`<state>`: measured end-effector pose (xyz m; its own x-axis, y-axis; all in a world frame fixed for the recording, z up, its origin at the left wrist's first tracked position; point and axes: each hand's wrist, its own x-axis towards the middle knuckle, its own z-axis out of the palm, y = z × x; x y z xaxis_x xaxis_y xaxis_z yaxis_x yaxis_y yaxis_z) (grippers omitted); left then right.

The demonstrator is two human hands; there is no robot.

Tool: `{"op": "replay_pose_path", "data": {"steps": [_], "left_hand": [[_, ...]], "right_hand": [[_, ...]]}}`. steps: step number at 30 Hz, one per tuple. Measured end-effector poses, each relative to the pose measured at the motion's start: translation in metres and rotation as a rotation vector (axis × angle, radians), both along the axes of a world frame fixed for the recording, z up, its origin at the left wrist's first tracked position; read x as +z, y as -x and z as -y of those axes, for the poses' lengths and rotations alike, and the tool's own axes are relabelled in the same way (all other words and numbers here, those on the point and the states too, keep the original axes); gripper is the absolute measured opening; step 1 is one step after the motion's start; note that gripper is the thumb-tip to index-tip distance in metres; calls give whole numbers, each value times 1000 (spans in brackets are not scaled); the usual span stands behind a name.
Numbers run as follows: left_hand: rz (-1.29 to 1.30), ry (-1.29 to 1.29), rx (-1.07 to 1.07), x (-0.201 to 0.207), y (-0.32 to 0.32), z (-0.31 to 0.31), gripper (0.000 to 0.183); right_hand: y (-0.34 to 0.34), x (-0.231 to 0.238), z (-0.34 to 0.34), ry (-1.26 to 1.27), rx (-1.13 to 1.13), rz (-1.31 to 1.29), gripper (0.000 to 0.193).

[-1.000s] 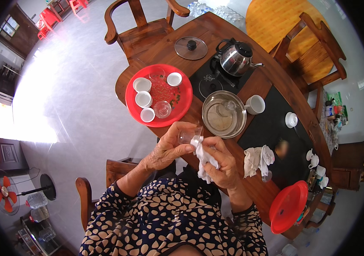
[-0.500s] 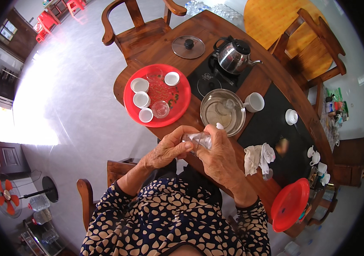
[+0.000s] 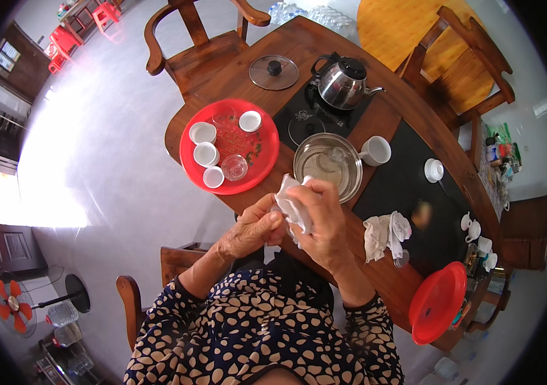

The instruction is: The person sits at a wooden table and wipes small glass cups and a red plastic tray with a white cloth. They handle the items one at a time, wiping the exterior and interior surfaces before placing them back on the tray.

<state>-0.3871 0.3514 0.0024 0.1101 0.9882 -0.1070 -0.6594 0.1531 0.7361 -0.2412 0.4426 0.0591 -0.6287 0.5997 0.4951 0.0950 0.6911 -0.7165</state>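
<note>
My left hand (image 3: 251, 230) is closed around a clear glass cup (image 3: 277, 207), most of which is hidden by fingers and cloth. Pinched in my right hand (image 3: 326, 224) is a crumpled white cloth (image 3: 294, 206), pressed against the cup. Both hands are raised over the table's near edge, just short of a steel bowl (image 3: 299, 173) of water with a clear glass piece in it. Left of the bowl, a round red tray (image 3: 267, 144) carries several white cups (image 3: 206, 154) and clear glass cups (image 3: 234, 167).
A steel kettle (image 3: 343, 85) stands on a black hob beside a glass lid (image 3: 274, 72). A white mug (image 3: 375, 151) is right of the bowl. Crumpled cloths (image 3: 378, 237) and a red basin (image 3: 439, 305) lie farther right. Wooden chairs (image 3: 206, 51) surround the table.
My right hand has drawn the white cloth up, so more of it shows and it covers the cup. My left hand keeps its hold. The whole view has shifted slightly.
</note>
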Motion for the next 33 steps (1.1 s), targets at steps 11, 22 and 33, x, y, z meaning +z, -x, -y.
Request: {"op": "replay_pose_path", "data": {"steps": [11,22,33], "left_hand": [[-280,-83,101,25,-2,-3,53],[-221,-65,-51,15,6,-1,44],[-504,-331,182,23,4,-10,48]], "right_hand": [[-12,-34,-5,837,87,150,40],[-5,-11,-8,-77,39,74,44],[-7,-35,-4,832,72,16,29]]}}
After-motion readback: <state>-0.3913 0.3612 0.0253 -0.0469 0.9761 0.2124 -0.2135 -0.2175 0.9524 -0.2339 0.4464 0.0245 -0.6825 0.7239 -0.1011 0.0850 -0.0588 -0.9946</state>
